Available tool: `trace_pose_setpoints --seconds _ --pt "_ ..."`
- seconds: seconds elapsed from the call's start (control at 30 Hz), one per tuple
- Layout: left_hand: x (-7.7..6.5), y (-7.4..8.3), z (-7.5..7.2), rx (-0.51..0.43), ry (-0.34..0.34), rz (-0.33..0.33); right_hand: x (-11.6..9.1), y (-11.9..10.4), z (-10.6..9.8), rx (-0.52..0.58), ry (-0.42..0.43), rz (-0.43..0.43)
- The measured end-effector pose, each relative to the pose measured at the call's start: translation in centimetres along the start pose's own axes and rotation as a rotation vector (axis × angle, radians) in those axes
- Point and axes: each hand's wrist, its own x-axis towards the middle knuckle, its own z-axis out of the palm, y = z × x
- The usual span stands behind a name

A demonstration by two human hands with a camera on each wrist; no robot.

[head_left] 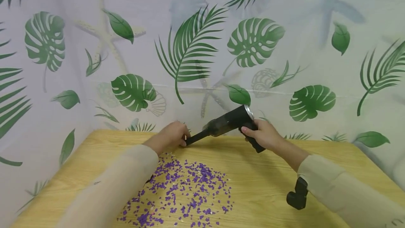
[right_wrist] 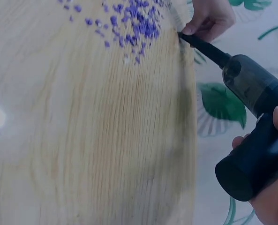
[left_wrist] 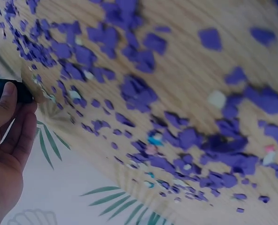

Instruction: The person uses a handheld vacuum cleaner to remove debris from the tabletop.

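Note:
A black handheld vacuum cleaner [head_left: 231, 119] with a smoky clear front section and a long narrow nozzle [head_left: 197, 138] slants down to the left over the table's back part. My right hand [head_left: 265, 134] grips its handle, thumb along the near side. With thumb and fingers my left hand [head_left: 172, 135] pinches the nozzle's tip, as the left wrist view also shows at the hand [left_wrist: 10, 131]. Many small purple paper bits [head_left: 202, 173], mixed with a few white, pink and blue ones, lie scattered in front of the nozzle.
The light wooden table [head_left: 265, 185] ends at a white cloth backdrop [head_left: 202, 45] printed with green leaves, starfish and shells. A black wrist-worn device [head_left: 297, 194] hangs under my right sleeve. Part of the scattered bits is hidden behind the left sleeve [head_left: 107, 182].

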Motion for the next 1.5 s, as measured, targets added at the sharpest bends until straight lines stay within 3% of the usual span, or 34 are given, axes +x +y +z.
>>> trace_pose_setpoints --seconds 0.1,0.27,0.6,0.87,1.03,1.23,1.5 --pt "-0.1 0.1 -0.3 0.043 -0.024 0.034 0.0 0.2 0.2 0.022 -0.007 0.013" --pt "-1.5 -1.3 -0.9 0.085 -0.044 -0.004 0.5 -0.6 1.9 0.057 -0.032 0.021" --pt "-5.1 -4.9 -0.3 0.074 0.050 -0.044 1.7 -3.6 5.3 0.051 -0.036 -0.011" --pt "-8.0 -8.0 -0.1 0.092 0.057 -0.047 1.9 -5.4 8.7 0.061 -0.038 -0.018" --pt "-9.6 -8.8 -0.3 0.120 0.077 -0.027 2.3 -6.3 9.9 0.061 -0.045 -0.010" --pt "-9.8 -8.8 -0.3 0.100 0.094 -0.036 2.5 -6.8 9.6 0.038 -0.050 -0.045" --pt "-8.4 -7.1 -0.1 0.057 0.073 -0.069 3.2 -5.5 7.6 -0.040 -0.067 -0.074"
